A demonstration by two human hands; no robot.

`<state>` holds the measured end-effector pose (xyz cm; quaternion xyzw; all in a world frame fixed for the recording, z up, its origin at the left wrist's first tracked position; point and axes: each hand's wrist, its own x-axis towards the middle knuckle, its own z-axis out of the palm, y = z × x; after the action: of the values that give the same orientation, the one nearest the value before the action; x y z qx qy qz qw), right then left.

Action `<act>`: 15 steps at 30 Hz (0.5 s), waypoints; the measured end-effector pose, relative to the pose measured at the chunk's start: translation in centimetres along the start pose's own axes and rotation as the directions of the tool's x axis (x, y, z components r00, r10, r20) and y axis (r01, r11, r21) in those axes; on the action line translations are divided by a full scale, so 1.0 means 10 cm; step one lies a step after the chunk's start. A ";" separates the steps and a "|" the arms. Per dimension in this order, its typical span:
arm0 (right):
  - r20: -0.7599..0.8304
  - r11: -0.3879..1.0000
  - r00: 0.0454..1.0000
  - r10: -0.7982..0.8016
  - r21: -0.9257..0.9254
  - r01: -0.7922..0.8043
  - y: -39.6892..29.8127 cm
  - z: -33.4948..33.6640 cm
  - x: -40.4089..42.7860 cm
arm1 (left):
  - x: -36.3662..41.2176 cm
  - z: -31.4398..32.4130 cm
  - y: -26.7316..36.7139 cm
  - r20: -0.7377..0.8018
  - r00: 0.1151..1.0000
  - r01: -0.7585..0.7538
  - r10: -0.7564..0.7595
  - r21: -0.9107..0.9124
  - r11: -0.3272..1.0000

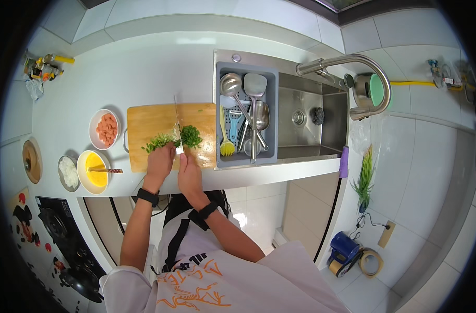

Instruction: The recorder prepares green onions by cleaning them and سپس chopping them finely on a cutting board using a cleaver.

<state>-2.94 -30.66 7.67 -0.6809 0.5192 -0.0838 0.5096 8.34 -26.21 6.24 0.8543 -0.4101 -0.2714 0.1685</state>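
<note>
A wooden cutting board (151, 117) lies on the white counter, left of the sink. My right hand (190, 172) grips the handle end of a kitchen knife (177, 117), its blade upright on edge and pointing away from me. Close to the blade's left side, my left hand (161, 158) rests its bent fingers on chopped green onion (157, 141). A darker green heap of chopped green onion (191, 137) lies right of the blade. The knife's handle is mostly hidden by my right hand.
Left of the board stand bowls of diced pink meat (107, 129), beaten egg (95, 180) with chopsticks (112, 170), and white rice (69, 175). A grey basket (276, 117) of utensils sits in the steel sink (292, 135). A black stove (65, 234) is at lower left.
</note>
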 end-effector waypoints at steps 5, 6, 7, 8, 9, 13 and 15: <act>0.029 0.999 0.999 0.015 -0.042 -0.014 0.01 -0.04 -0.15 | 0.11 0.09 -0.06 -0.027 0.999 -0.036 0.036 -0.015 0.999; 0.051 0.998 0.998 0.038 -0.044 -0.036 0.03 -0.03 -0.16 | 0.13 0.11 -0.07 -0.024 0.999 -0.039 0.039 -0.015 0.999; 0.048 0.998 0.998 0.040 -0.044 -0.038 0.05 -0.02 -0.17 | 0.14 0.13 -0.07 0.000 1.000 -0.027 0.027 -0.004 1.000; 0.019 0.998 1.000 0.022 -0.054 -0.021 0.07 -0.01 -0.17 | 0.16 0.14 -0.08 0.023 1.000 -0.014 0.014 0.009 1.000; -0.008 0.998 1.000 0.004 -0.064 -0.005 0.07 0.01 -0.17 | 0.16 0.17 -0.10 0.025 1.000 -0.014 0.014 0.010 1.000; 0.028 0.991 0.998 0.050 -0.124 -0.046 0.03 0.06 -0.20 | 0.15 0.21 -0.19 0.033 0.997 -0.066 0.065 0.038 0.997; 0.029 0.993 0.998 0.053 -0.110 -0.050 0.00 0.06 -0.18 | 0.13 0.15 -0.14 0.048 0.998 -0.048 0.045 0.061 0.997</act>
<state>-3.37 -28.86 8.17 -0.6953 0.5324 -0.0314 0.4818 8.93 -26.48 3.89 0.8429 -0.4417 -0.2743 0.1387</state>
